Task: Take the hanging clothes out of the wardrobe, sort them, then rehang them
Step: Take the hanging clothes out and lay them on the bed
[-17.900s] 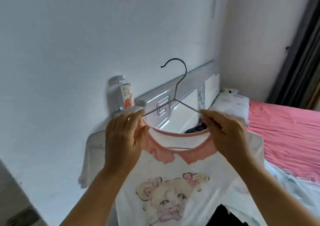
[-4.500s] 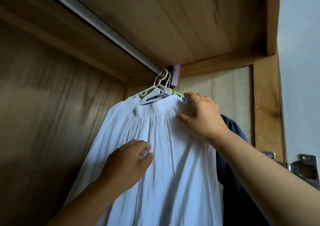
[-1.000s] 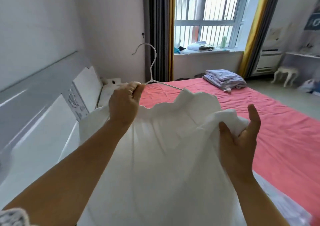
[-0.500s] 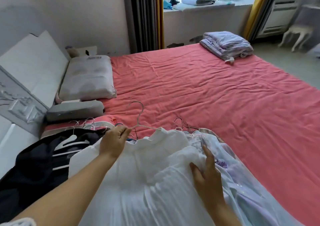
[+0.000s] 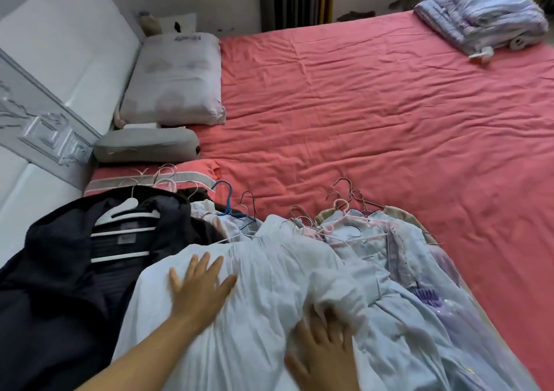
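With a heap of hangered clothes (image 5: 374, 241) along the bed's (image 5: 359, 106) near edge, both hands (image 5: 199, 288) lie flat, gripping nothing, on the white garment (image 5: 263, 270); sorting and rehanging seemingly remain.

Red sheet (image 5: 374, 115) beyond hanger pile (image 5: 344, 211) open; pillows (image 5: 174, 82) block left.

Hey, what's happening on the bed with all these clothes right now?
A person is laying clothes out on the bed with the coral-red sheet. Both hands lie flat on a white pleated cotton garment on top of the pile: the left hand with fingers spread near its upper part, the right hand lower down. A dark navy jacket on a white plastic hanger lies to the left, pale blue and lilac dresses on hangers to the right. Nothing is being rehung yet.
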The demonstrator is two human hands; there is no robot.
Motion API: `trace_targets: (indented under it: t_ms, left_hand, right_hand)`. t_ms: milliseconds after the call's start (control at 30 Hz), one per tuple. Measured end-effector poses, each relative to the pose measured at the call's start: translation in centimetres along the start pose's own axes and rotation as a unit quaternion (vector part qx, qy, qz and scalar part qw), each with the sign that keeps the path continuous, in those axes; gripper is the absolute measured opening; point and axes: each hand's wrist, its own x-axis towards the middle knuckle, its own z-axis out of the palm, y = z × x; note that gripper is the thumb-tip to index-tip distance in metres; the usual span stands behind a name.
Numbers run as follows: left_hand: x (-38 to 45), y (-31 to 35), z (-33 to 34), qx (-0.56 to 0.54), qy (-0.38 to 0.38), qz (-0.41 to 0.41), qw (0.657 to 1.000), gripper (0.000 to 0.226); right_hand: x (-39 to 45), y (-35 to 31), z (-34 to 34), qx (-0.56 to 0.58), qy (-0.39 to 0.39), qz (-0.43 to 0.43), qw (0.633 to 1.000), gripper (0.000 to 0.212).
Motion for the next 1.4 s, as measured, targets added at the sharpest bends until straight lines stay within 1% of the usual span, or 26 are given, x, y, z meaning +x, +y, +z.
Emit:
trace_targets:
  t_ms: [33, 67, 100, 133, 200, 233, 267, 333, 367, 433, 500, 633, 733, 833, 933, 1000, 1100, 1167, 1233, 1267, 1333, 1400]
  left_hand:
    - [-0.3, -0.1, 0.1, -0.015, 0.002, 0.003, 1.000, 0.059]
    - [-0.6, -0.2, -0.1, -0.035, 0.008, 0.006, 0.999, 0.057]
    - [-0.9, -0.4, -0.4, -0.058, 0.018, 0.006, 0.998, 0.055]
    - [-1.3, -0.4, -0.8, -0.083, 0.030, 0.006, 0.996, 0.053]
    - [-2.7, -0.6, -1.8, -0.132, 0.055, 0.012, 0.990, 0.049]
    - [-3.5, -0.8, -2.1, -0.150, 0.065, 0.019, 0.986, 0.048]
    - [-4.6, -1.2, -2.6, -0.167, 0.074, 0.024, 0.983, 0.046]
    - [-6.8, -2.1, -3.3, -0.204, 0.092, 0.028, 0.974, 0.045]
    - [-8.2, -2.8, -3.6, -0.223, 0.102, 0.023, 0.969, 0.045]
    - [-11.0, -4.7, -4.3, -0.245, 0.120, 0.010, 0.962, 0.046]
    - [-13.7, -6.4, -4.8, -0.260, 0.130, 0.007, 0.957, 0.049]
    - [-21.0, -11.2, -5.3, -0.290, 0.144, -0.032, 0.946, 0.042]
    - [-26.9, -15.0, -5.0, -0.294, 0.160, -0.074, 0.940, 0.042]
    - [-33.6, -18.9, -4.4, -0.283, 0.174, -0.121, 0.936, 0.041]
    - [-41.7, -23.0, -3.0, -0.270, 0.183, -0.160, 0.932, 0.039]
    - [-46.3, -25.3, -1.8, -0.267, 0.191, -0.181, 0.927, 0.037]
    - [-54.5, -28.6, 0.2, -0.264, 0.208, -0.232, 0.913, 0.035]
    - [-58.9, -30.3, 1.5, -0.270, 0.222, -0.258, 0.901, 0.036]
    - [-63.9, -31.7, 2.8, -0.270, 0.233, -0.301, 0.884, 0.037]
    - [-66.5, -32.3, 3.4, -0.274, 0.236, -0.326, 0.874, 0.038]
    - [-70.7, -33.2, 4.5, -0.278, 0.248, -0.367, 0.853, 0.039]
    - [-75.1, -33.7, 5.6, -0.286, 0.269, -0.418, 0.819, 0.036]
  right_hand:
    - [-0.2, 0.3, 0.9, -0.020, -0.032, 0.001, 0.999, 0.075]
    - [-0.2, 0.6, 1.4, -0.029, -0.047, 0.003, 0.998, 0.077]
    - [-0.1, 0.7, 1.2, -0.026, -0.049, 0.004, 0.998, 0.070]
    - [0.3, 0.7, 0.3, -0.011, -0.035, 0.011, 0.999, 0.057]
    - [1.3, 0.3, -1.9, 0.045, 0.036, 0.035, 0.998, 0.032]
    - [1.8, -0.3, -3.2, 0.072, 0.072, 0.050, 0.994, 0.027]
    - [2.1, -1.2, -4.6, 0.094, 0.102, 0.063, 0.988, 0.026]
    - [2.5, -2.9, -6.8, 0.117, 0.135, 0.069, 0.982, 0.027]
    - [2.5, -4.0, -7.6, 0.124, 0.147, 0.053, 0.980, 0.025]
    - [1.9, -6.8, -8.7, 0.142, 0.162, 0.003, 0.976, 0.014]
    - [1.0, -9.5, -8.9, 0.163, 0.149, -0.049, 0.974, 0.014]
    - [-2.9, -16.4, -8.9, 0.178, 0.111, -0.161, 0.964, 0.016]
    - [-7.0, -20.9, -8.8, 0.174, 0.085, -0.211, 0.958, 0.017]
    - [-11.6, -25.2, -8.8, 0.159, 0.056, -0.269, 0.948, 0.027]
    - [-17.5, -30.0, -8.9, 0.154, 0.029, -0.324, 0.933, 0.023]
    - [-21.1, -32.6, -8.9, 0.159, 0.005, -0.357, 0.920, 0.025]
    - [-27.6, -37.3, -8.9, 0.170, -0.034, -0.418, 0.892, 0.033]
    - [-31.2, -39.8, -8.8, 0.180, -0.069, -0.443, 0.875, 0.030]
    - [-35.1, -42.5, -8.6, 0.186, -0.094, -0.483, 0.851, 0.027]
    - [-37.1, -43.9, -8.5, 0.192, -0.104, -0.505, 0.835, 0.028]
    - [-40.3, -46.1, -8.5, 0.201, -0.138, -0.540, 0.806, 0.034]
    - [-43.6, -48.5, -8.0, 0.207, -0.157, -0.581, 0.772, 0.034]
